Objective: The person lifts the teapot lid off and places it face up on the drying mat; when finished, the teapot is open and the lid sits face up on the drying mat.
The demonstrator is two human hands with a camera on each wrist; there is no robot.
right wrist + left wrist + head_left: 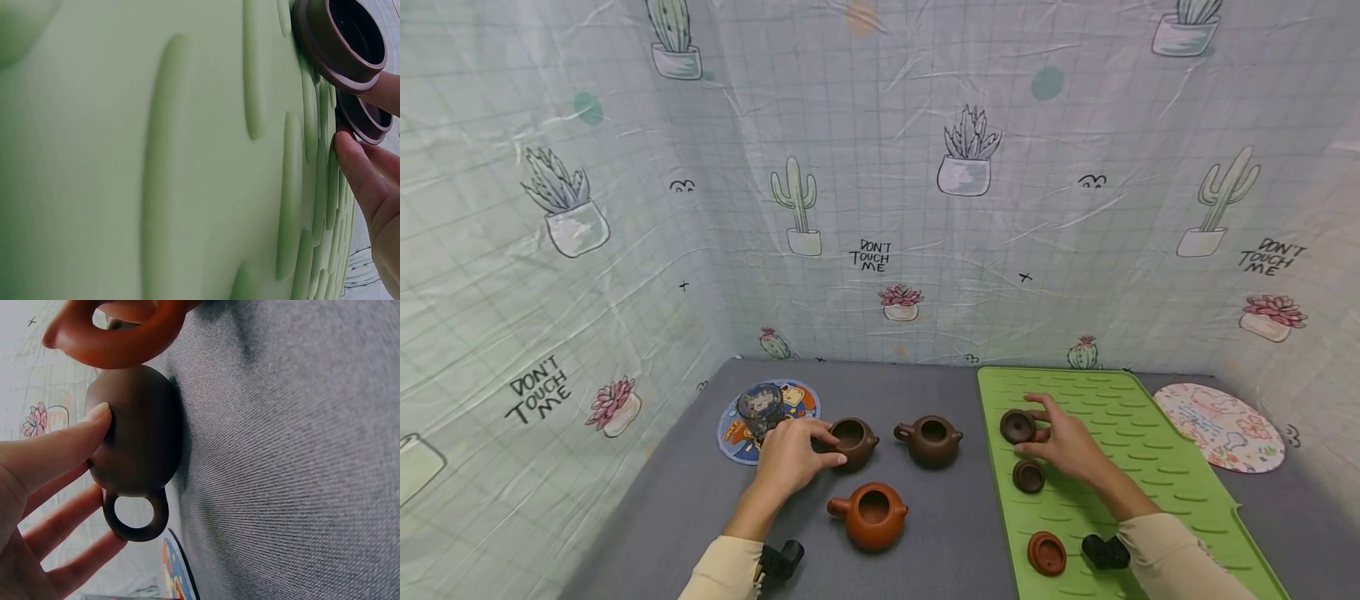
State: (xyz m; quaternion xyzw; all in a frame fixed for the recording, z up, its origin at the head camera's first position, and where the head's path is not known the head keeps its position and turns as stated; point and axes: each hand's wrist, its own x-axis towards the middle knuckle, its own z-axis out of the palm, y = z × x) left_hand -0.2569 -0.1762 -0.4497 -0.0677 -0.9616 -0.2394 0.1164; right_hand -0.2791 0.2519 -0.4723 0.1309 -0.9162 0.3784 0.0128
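Observation:
A dark brown teapot, lidless, stands on the grey tabletop near the round blue mat. My left hand grips it by the rim; in the left wrist view the thumb lies on its side and the other fingers reach behind, near its loop handle. My right hand holds a dark brown lid at its edge, the thumb and fingers on either side. The lid lies underside up on the green mat. Close in front is a smaller dark lid, large in the right wrist view.
A second dark teapot and an orange-brown teapot, both lidless, stand mid-table. An orange-brown lid rests on the ridged green mat. A glass stands on the round blue mat; a floral mat lies far right.

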